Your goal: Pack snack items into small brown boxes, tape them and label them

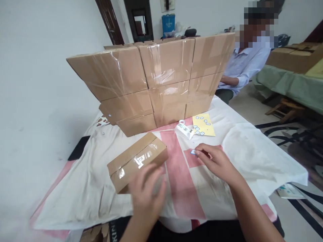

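A small taped cardboard box (pixel 137 160) lies on the cloth-covered table (pixel 252 158) in front of me. My left hand (pixel 147 195) hovers just below its near corner, blurred by motion, fingers partly spread. My right hand (pixel 214 161) rests on the cloth to the right, its fingertips pinching a small white-blue sticker (pixel 193 152). Beyond it lie a yellow sheet (pixel 204 125) with several such stickers and a white tape dispenser (pixel 184 130).
A wall of stacked taped cardboard boxes (pixel 156 80) stands across the far side of the table. Behind it at the right sits another person in a light shirt (pixel 244 64). More boxes (pixel 295 57) lie on a green-covered surface at far right.
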Tool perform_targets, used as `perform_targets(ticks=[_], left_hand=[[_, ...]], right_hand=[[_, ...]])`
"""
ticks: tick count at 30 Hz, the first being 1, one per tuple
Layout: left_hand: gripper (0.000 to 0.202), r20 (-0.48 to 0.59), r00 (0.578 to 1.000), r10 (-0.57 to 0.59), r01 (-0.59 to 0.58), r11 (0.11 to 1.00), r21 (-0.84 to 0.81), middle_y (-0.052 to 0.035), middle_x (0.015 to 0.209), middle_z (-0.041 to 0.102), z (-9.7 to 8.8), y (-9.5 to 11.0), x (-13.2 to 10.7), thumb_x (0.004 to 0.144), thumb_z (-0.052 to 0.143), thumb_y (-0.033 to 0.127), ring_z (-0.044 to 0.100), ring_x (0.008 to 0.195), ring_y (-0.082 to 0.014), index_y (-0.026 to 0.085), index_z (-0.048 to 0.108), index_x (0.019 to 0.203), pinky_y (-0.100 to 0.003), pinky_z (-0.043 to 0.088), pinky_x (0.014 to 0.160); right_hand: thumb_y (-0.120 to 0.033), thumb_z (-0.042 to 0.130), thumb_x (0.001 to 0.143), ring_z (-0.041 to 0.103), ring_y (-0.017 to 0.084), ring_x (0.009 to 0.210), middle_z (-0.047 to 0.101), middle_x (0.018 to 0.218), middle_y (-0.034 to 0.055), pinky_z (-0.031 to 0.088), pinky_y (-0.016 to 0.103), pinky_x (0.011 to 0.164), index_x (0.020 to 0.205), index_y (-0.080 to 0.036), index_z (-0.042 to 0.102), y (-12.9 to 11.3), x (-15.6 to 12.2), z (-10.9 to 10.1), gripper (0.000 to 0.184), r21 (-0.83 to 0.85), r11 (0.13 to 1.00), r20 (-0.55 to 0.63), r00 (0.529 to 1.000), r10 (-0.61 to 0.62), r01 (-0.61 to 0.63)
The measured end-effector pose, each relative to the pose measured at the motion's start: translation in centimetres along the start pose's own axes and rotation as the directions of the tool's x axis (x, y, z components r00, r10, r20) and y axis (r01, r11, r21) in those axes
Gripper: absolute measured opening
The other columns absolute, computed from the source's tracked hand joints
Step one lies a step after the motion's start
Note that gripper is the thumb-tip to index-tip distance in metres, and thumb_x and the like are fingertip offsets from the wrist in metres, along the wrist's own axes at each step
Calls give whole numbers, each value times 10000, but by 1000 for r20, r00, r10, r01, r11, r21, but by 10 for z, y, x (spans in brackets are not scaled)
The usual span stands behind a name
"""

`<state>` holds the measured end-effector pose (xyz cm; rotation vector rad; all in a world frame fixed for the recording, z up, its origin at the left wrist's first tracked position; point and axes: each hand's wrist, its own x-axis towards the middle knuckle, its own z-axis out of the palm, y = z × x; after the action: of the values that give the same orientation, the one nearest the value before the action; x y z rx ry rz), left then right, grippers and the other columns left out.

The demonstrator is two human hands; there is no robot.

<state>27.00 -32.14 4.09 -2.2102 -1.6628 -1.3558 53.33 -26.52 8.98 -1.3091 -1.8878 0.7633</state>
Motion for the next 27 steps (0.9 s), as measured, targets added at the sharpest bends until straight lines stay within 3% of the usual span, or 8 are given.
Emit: perform_targets(ticks=[2,5,10,12,15,20,24,27], left_hand=[[560,-5,1000,-10,11,941,338,-145,1461,554,-27,-35,12,867,703,472,527,1308,-401,278,570,1375,-598,336,1116],[720,249,966,74,-175,895,410,-134,1495,557,-54,-97,37,896,606,617,523,1349,-383,245,460,1495,-567,361,1132],[852,598,722,349,-533,832,157,-117,1579,464,-80,-164,65,892,573,666,409,1473,-343,260,302,1590,-533,317,1211],[883,649,643,406,-594,799,89,-129,1587,449,-84,-172,70,880,574,683,381,1490,-349,248,292,1595,-548,305,1216],[894,659,606,445,-631,774,57,-142,1581,454,-85,-174,74,866,609,663,369,1493,-363,239,301,1591,-570,316,1205],[863,630,625,461,-610,792,25,-150,1541,507,-82,-171,76,875,588,659,411,1462,-391,248,323,1586,-609,349,1179],[818,631,636,445,-579,816,8,-150,1537,511,-82,-166,75,886,601,605,408,1461,-397,259,340,1580,-624,349,1176],[805,638,639,429,-563,826,10,-138,1548,501,-83,-163,75,888,595,607,400,1465,-403,276,346,1578,-640,346,1174]], right_hand=[[-417,489,1028,545,172,680,609,754,11,404,296,601,820,-234,583,-7,1,3,292,70,997,10,1000,-9,9],[-386,463,1039,529,157,683,600,772,2,398,283,610,858,-228,594,-17,12,11,274,138,989,110,992,-66,51],[-272,503,1016,542,138,700,602,757,-22,378,272,655,812,-207,594,-6,34,45,232,132,979,289,939,-189,157],[-233,542,994,584,146,769,642,821,-10,376,269,679,816,-200,610,6,39,64,193,117,970,329,914,-239,212],[-197,593,968,614,152,826,672,909,3,363,257,679,855,-201,641,22,41,89,123,111,951,387,869,-308,288],[-268,602,989,597,153,784,654,888,4,338,268,648,866,-207,663,35,42,111,150,42,932,357,866,-351,361],[-337,471,1062,575,159,799,648,915,18,346,296,663,913,-216,676,38,42,112,281,-13,880,218,860,-461,474],[-338,445,1071,562,161,794,651,924,15,327,306,639,928,-233,682,40,40,110,296,-31,844,214,828,-518,536]])
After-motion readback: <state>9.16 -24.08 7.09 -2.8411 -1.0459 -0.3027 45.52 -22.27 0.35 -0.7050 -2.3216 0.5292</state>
